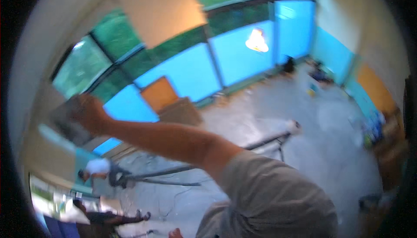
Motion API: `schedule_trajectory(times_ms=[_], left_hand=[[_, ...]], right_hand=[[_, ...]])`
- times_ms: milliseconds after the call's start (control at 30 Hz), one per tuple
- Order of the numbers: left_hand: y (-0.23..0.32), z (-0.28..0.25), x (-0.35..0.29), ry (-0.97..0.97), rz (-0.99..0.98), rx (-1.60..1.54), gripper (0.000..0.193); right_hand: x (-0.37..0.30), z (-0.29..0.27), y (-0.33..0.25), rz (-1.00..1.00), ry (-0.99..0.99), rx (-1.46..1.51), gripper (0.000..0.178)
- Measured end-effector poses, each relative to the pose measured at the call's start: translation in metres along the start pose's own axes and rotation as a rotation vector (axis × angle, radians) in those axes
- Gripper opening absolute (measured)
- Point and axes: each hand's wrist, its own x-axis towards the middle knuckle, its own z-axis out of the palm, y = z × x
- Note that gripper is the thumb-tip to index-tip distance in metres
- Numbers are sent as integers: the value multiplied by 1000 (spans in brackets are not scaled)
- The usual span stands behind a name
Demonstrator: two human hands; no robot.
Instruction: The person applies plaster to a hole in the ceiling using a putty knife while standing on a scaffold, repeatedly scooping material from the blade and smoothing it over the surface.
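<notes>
My right arm, in a grey short sleeve, stretches up across the head view to the far left. At its end my right hand [93,114] is closed round a flat grey slab-like tool [65,121], smeared by motion, so its exact kind does not show. The tool is up near the pale wall beside the windows; whether it touches the wall I cannot tell. Only a small part of my left hand [175,233] shows at the lower edge, with most of its fingers cut off.
A long dark pole [265,141] slants across the grey floor [330,129] below. A person in a white top [99,167] bends at the left; another in dark clothes [104,217] is lower down. Windows [241,51] line the far wall. Cardboard boxes [393,147] stand at the right.
</notes>
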Motion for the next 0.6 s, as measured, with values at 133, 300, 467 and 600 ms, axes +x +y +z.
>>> schedule_trajectory(times_ms=[133, 300, 467, 600], left_hand=[[-16, 36, -52, 192, -137, 0, 47], [71, -13, -115, 141, -520, -73, 45], [45, 59, -169, 352, -374, -18, 45], [61, 92, -177, 480, -534, -83, 43]], right_hand=[[76, 4, -47, -412, -39, -319, 36], [172, 10, -119, 32, 42, 876, 34], [244, 30, -206, -176, 141, 810, 49], [280, 24, -242, -307, 174, 950, 48]])
